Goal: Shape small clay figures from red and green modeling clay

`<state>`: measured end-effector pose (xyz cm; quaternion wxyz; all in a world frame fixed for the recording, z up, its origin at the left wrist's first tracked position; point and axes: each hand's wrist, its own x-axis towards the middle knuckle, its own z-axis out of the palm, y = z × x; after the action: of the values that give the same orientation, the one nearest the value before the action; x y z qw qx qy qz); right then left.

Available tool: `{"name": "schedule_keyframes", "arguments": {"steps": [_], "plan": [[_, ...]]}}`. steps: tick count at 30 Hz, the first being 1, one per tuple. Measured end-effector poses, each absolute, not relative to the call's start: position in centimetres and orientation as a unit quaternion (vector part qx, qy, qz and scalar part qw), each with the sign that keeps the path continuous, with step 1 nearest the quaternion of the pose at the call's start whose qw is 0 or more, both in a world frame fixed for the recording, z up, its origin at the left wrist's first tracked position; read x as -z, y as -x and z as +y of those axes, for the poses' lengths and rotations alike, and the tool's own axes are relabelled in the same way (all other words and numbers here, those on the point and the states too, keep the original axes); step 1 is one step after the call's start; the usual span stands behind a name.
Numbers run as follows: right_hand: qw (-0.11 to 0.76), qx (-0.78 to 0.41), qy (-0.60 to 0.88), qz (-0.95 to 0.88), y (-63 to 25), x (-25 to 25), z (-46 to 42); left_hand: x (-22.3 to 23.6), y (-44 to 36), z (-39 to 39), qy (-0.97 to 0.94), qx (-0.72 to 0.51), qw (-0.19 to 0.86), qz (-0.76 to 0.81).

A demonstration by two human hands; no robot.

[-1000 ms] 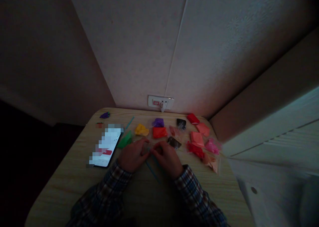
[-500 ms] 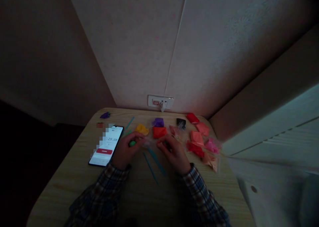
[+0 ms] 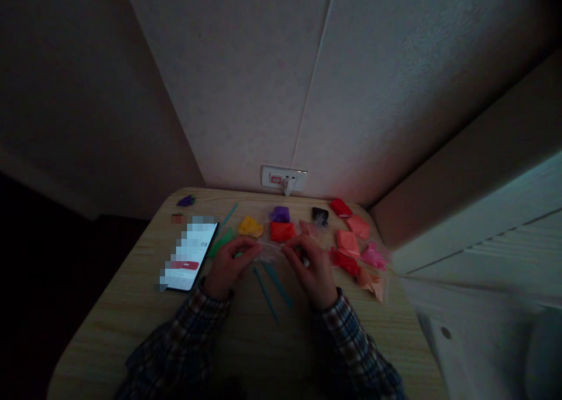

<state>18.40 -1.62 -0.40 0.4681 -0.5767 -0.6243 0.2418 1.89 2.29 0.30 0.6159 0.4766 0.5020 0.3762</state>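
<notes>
A clear plastic bag [image 3: 268,252] is stretched between my two hands, low over the table. My left hand [image 3: 229,266] pinches its left side between thumb and fingers, and my right hand [image 3: 312,271] pinches its right side. Just beyond the left fingers lie a green packet [image 3: 220,243] and a yellow clay-like lump [image 3: 250,227]. An orange-red packet [image 3: 282,232] sits right behind the bag, with a purple packet [image 3: 280,214] behind that. Two thin blue tools, a flat one [image 3: 277,286] and a slimmer stick [image 3: 266,297], rest on the table between my wrists.
Left of my hand lies a phone [image 3: 193,256] with a lit screen. A small purple piece [image 3: 186,201] is at the far left. Red packets [image 3: 340,208], salmon packets [image 3: 348,243], a pink packet [image 3: 374,256] and a black packet [image 3: 319,215] spread rightward. A wall socket [image 3: 284,179] holds a plug.
The green lump at my left fingers no longer shows there. The clear bag now shows spread between both hands, and the green packet beyond the left hand is more visible.
</notes>
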Motion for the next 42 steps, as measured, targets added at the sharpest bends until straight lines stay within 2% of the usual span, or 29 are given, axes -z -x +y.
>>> {"name": "schedule_keyframes", "arguments": {"steps": [4, 6, 18, 30, 42], "plan": [[0.466, -0.237, 0.582, -0.623, -18.51, 0.54, -1.57, -0.99, -2.04, 2.29, -0.564, -0.404, 0.512, 0.506], [0.471, -0.232, 0.577, -0.626, -18.49, 0.55, -1.57, -1.11, -2.03, 2.3, -0.588, -0.402, 0.493, 0.499], [0.45, -0.296, 0.571, -0.619, -18.5, 0.64, -1.49, -0.93, -1.68, 2.46, -0.579, -0.399, 0.492, 0.513], [0.466, -0.291, 0.572, -0.609, -18.55, 0.45, -1.53, -1.18, -2.05, 2.4, -0.574, -0.386, 0.519, 0.502], [0.476, -0.405, 0.561, -0.543, -18.77, 0.93, -1.28, -0.64, -2.03, 2.44, -0.552, -0.377, 0.536, 0.515]]}}
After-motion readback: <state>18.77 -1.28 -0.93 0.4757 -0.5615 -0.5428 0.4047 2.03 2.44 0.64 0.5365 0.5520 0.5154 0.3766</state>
